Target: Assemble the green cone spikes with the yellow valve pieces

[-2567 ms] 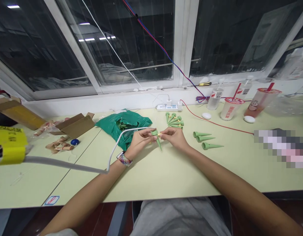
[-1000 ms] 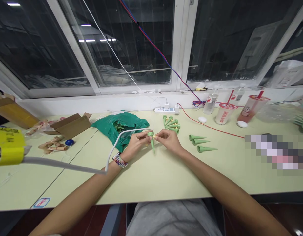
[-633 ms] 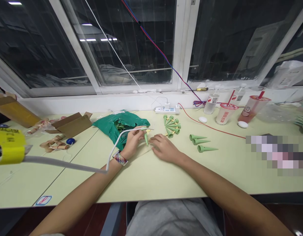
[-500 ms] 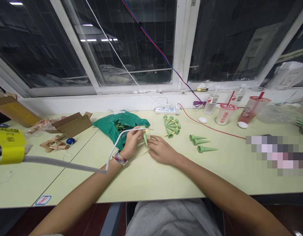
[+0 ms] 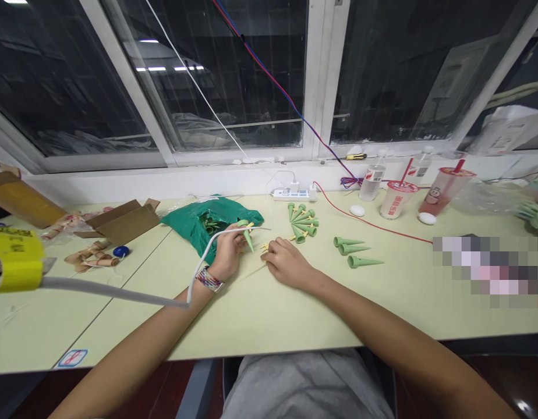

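Observation:
My left hand [image 5: 227,253] is shut on a green plastic cone spike [image 5: 248,237], which hangs tip down with a small yellow piece at its wide end. My right hand [image 5: 287,263] lies flat on the table [image 5: 199,326], holding nothing. Small yellow pieces [image 5: 264,248] sit just past its fingertips. Farther right lies a fan of green spikes with yellow parts [image 5: 302,219], and beyond it lie three loose green spikes [image 5: 351,247]. A green plastic bag [image 5: 198,224] with green parts inside lies behind my left hand.
A white cable [image 5: 216,231] crosses over my left hand from a yellow-taped object [image 5: 16,260]. A cardboard box [image 5: 123,215] and tan rolled pieces [image 5: 89,254] lie at left. A power strip [image 5: 294,195], red wire [image 5: 374,224], cups [image 5: 393,199] and bottles stand along the back.
My hands have parted. The left hand has carried the spike to the left, toward the bag, and my right hand has dropped flat to the table.

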Motion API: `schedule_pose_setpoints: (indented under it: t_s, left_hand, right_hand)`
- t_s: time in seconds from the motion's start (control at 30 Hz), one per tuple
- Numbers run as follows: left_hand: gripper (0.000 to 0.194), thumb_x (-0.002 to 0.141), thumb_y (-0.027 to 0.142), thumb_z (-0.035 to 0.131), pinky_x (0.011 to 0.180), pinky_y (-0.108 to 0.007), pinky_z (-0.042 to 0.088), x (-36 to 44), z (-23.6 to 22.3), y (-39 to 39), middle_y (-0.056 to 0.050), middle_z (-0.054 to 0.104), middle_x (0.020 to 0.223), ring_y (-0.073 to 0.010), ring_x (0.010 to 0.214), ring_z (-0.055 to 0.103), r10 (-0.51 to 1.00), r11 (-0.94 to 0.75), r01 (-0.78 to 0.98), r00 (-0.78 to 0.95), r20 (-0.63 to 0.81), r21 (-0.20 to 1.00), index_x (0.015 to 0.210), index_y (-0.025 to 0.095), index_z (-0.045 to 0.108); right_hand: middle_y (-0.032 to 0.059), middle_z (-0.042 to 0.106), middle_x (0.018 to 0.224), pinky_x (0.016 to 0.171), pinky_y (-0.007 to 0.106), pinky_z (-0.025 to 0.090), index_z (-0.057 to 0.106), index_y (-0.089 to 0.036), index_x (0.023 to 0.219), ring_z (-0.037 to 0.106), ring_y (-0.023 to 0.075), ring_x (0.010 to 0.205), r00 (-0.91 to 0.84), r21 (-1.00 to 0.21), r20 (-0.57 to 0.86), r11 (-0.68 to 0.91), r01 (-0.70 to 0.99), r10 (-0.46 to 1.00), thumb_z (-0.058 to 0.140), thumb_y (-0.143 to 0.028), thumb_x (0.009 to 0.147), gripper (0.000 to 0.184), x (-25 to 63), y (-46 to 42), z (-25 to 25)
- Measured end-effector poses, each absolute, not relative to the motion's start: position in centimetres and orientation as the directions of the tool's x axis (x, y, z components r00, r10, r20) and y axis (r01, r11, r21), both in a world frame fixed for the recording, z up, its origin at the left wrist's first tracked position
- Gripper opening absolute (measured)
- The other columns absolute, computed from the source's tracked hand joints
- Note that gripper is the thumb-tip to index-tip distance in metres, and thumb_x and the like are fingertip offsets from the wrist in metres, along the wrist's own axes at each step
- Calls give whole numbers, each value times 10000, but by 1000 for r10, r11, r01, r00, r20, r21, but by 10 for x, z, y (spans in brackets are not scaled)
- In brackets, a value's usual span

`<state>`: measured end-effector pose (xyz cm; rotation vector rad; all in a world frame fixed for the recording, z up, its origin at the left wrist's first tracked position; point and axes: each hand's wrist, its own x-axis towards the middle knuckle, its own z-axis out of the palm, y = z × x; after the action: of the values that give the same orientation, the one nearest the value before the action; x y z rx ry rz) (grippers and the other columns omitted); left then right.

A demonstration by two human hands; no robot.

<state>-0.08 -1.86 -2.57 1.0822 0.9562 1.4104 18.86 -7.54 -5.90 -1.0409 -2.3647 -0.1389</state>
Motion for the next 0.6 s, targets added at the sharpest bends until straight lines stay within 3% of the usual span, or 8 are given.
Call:
schedule_pose_setpoints:
  t_s: [0.17,0.23,0.3,0.37,0.43,0.5,0.6]
  left_hand:
    - [349,691,347,805,631,-234,499,5,-24,-27,-63,733,940,-158,769,652,992,-112,-229,34,123,967,972,162,711]
    - [344,712,345,810,644,-232,503,6,-25,-29,-57,723,935,-161,807,652,985,-147,-184,61,160,972,994,162,741]
    - [357,740,352,810,653,-234,516,7,-25,-31,-42,696,896,-161,809,644,976,-180,-134,103,194,975,1043,168,764]
    - [382,763,363,810,661,-252,541,7,-26,-33,-27,662,853,-162,776,638,963,-205,-87,160,217,975,1094,176,770]
    - [393,772,370,812,672,-274,565,7,-25,-35,-30,659,861,-171,768,642,949,-228,-51,212,234,972,1113,179,768]
    - [384,774,376,812,687,-288,580,8,-25,-37,-45,676,905,-186,800,654,938,-243,-27,248,242,970,1101,178,766]
    - [373,757,380,825,684,-293,588,9,-24,-38,-49,684,913,-194,810,652,934,-254,-10,259,248,967,1065,177,766]
  right_hand:
    - [111,639,980,854,393,445,666,-189,955,537,263,975,-533,-113,521,673,731,666,542,-160,973,129,189,-77,-56]
    - [94,642,972,828,377,458,632,-193,975,561,247,939,-445,-231,568,653,722,693,542,-152,944,103,191,-77,-54]
    - [52,633,906,761,344,471,595,-208,956,581,216,851,-296,-454,590,611,648,752,554,-149,891,97,193,-75,-53]
    - [3,606,811,687,307,479,562,-227,900,585,185,752,-129,-700,541,530,479,831,578,-172,833,88,196,-71,-52]
    - [-19,595,759,658,289,497,552,-236,850,598,173,716,-18,-855,457,444,269,889,613,-221,797,82,198,-67,-52]
    - [-11,620,768,662,289,522,575,-234,839,629,178,741,38,-911,403,397,112,914,651,-282,791,101,200,-64,-52]
    - [8,654,802,675,295,546,629,-228,868,650,185,768,57,-921,388,386,45,920,687,-339,800,143,199,-64,-50]
